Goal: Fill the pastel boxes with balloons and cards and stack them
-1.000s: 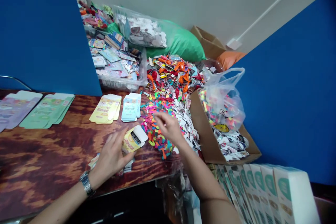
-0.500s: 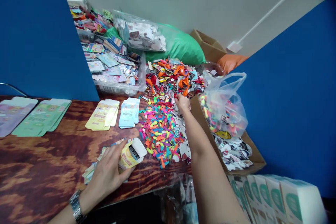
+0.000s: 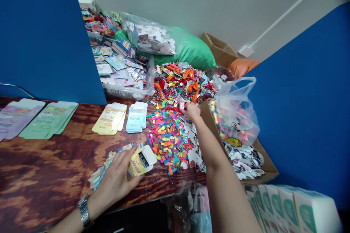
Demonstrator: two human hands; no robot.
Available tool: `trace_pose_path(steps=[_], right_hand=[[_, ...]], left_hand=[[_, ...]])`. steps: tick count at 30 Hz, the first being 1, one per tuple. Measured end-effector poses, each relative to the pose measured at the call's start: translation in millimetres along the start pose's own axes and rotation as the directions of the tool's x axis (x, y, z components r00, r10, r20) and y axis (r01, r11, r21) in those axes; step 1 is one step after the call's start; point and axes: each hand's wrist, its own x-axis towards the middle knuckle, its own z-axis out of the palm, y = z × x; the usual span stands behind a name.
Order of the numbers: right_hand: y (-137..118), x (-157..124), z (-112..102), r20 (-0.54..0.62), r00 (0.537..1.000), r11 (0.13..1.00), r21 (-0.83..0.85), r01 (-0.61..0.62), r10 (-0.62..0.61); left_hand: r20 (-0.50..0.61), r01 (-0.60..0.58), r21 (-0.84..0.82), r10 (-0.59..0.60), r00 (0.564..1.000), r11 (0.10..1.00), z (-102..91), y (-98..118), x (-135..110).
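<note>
My left hand, with a metal wristwatch, grips a small yellow and white cardboard box on the wooden table. A fan of printed cards lies under its fingers and palm. My right hand reaches across the table, its fingertips pinched at the far edge of a heap of small multicoloured deflated balloons. Whatever is in those fingertips is too small to make out. Cut-out white printed paper pieces lie under my right forearm.
Flat stacks of yellow, pale blue, green and lilac box blanks lie on the table. Beyond are a clear tub of cards, a mixed pile, a cardboard box holding a plastic bag, and white boxes at lower right.
My right hand has moved forward from above the balloons to their far edge. My left hand stays on the yellow box, and the fan of cards beneath it shows more.
</note>
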Motion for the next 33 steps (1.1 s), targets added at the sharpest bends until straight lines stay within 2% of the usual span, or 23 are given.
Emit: trace_pose_path(steps=[3, 7, 11, 13, 15, 18, 20, 23, 25, 29, 31, 33], right_hand=[[-8.9, 0.9, -5.2, 0.003, 1.0, 1.0, 0.03, 0.0, -0.001], [-8.3, -7.6, -28.0, -0.061, 0.998, 0.989, 0.145, 0.04, -0.032], [-8.2, -30.2, -56.2, -0.165, 0.979, 0.948, 0.276, 0.161, -0.118], [-14.6, -46.7, -68.3, -0.207, 0.962, 0.897, 0.368, 0.246, -0.178], [-26.9, -67.1, -78.8, -0.247, 0.933, 0.753, 0.551, 0.358, -0.263], [-54.7, -103.7, -93.1, -0.289, 0.878, 0.423, 0.791, 0.443, -0.38], [-75.3, -128.8, -101.5, -0.29, 0.85, 0.305, 0.842, 0.445, -0.44], [-101.9, -160.2, -110.4, -0.285, 0.79, 0.207, 0.866, 0.455, -0.543], [-115.3, -175.2, -112.1, -0.27, 0.743, 0.179, 0.868, 0.463, -0.613], [-135.7, -194.8, -103.1, -0.199, 0.653, 0.185, 0.863, 0.47, -0.731], [-144.0, -202.1, -93.5, -0.188, 0.627, 0.198, 0.847, 0.494, -0.756], [-150.4, -208.5, -82.9, -0.22, 0.62, 0.219, 0.804, 0.552, -0.753]], left_hand=[[-0.009, 0.013, -0.001, -0.013, 1.0, 1.0, -3.2, 0.2, -2.4], [-0.019, 0.057, -0.03, -0.058, 0.998, 0.998, -7.2, -1.7, -4.6], [-0.001, 0.113, -0.091, -0.114, 0.993, 0.989, -8.2, -2.0, 1.0], [0.013, 0.146, -0.132, -0.145, 0.989, 0.98, -7.9, -0.6, 6.5], [0.016, 0.173, -0.175, -0.172, 0.985, 0.969, -7.8, 0.6, 12.6], [-0.017, 0.207, -0.226, -0.216, 0.976, 0.952, -9.2, -0.7, 19.6], [-0.044, 0.244, -0.246, -0.262, 0.964, 0.938, -12.0, -4.1, 21.1], [-0.059, 0.296, -0.252, -0.32, 0.946, 0.921, -19.4, -9.9, 17.3], [-0.044, 0.314, -0.245, -0.334, 0.942, 0.917, -25.9, -11.9, 12.2], [-0.026, 0.28, -0.221, -0.293, 0.956, 0.934, -38.7, -8.7, 2.0], [-0.049, 0.24, -0.225, -0.257, 0.965, 0.944, -43.7, -5.2, -1.0], [-0.078, 0.213, -0.239, -0.238, 0.968, 0.947, -46.9, -2.3, -2.5]])
